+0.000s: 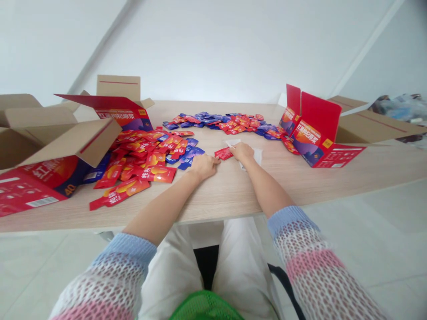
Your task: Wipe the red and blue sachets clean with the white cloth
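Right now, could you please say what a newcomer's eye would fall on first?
Probably the heap of red and blue sachets on the left of the table. Next, the open red carton at the right, then the left hand and right hand mid-table with one red sachet between them.

The scene is bright and evenly lit, with a cool, slightly hazy cast over the pale wall [213,53]. The light is diffuse; its source lies out of view. Shadows are soft, showing as faint darkening beneath the sachets [140,149] and inside the open left box [13,144]. The white tissue [258,156] looks washed out against the table [213,200]. Wide-angle distortion bends the table's near edge and stretches the left box and right box [312,138]. The large lettering reads clearly, but small print smears. The bags [400,109] at far right are blurred, and the far right corner above them darkens.
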`<state>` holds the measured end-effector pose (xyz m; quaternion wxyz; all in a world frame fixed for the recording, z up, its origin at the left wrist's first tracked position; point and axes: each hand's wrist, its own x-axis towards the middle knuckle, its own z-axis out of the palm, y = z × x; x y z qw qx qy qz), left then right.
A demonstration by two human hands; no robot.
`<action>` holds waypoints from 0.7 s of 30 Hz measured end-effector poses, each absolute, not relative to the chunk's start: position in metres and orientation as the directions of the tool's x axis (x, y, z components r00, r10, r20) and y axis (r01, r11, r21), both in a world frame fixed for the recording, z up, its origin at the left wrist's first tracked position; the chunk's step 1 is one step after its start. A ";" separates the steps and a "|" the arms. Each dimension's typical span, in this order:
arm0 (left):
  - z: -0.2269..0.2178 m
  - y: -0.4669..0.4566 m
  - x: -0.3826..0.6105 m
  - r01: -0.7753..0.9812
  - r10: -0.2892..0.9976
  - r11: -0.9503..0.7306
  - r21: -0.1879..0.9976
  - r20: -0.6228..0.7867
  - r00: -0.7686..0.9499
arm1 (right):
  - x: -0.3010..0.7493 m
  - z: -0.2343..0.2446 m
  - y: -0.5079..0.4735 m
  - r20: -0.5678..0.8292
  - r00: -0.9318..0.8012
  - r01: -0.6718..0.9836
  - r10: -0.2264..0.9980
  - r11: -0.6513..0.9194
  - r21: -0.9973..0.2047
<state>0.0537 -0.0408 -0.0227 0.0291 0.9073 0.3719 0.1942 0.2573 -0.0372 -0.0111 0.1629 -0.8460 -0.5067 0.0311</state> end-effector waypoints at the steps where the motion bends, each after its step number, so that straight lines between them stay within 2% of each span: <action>1: -0.023 -0.040 0.053 0.660 0.687 -0.722 0.208 0.330 0.647 | 0.263 -0.011 -0.036 0.111 0.513 0.833 0.851 -0.462 -0.305; 7: -0.031 -0.027 0.044 0.513 0.590 -0.805 0.298 0.305 0.748 | 0.286 -0.015 -0.034 0.087 0.524 0.824 0.847 -0.478 -0.304; 10: -0.032 -0.023 0.042 0.442 0.558 -0.818 0.369 0.321 0.766 | 0.292 -0.016 -0.039 0.119 0.510 0.825 0.852 -0.446 -0.346; 14: -0.028 -0.027 0.044 0.474 0.631 -0.762 0.441 0.343 0.696 | 0.304 -0.008 -0.047 0.298 0.486 0.826 0.822 -0.319 -0.465; 17: -0.026 -0.029 0.046 0.551 0.722 -0.677 0.487 0.294 0.627 | 0.304 0.000 -0.050 0.429 0.416 0.858 0.802 -0.190 -0.477; 19: -0.026 -0.029 0.047 0.567 0.746 -0.650 0.505 0.283 0.603 | 0.294 0.003 -0.050 0.431 0.343 0.885 0.835 -0.132 -0.447; 21: -0.027 -0.027 0.048 0.563 0.753 -0.641 0.521 0.286 0.593 | 0.277 0.001 -0.051 0.356 0.252 0.915 0.900 -0.101 -0.391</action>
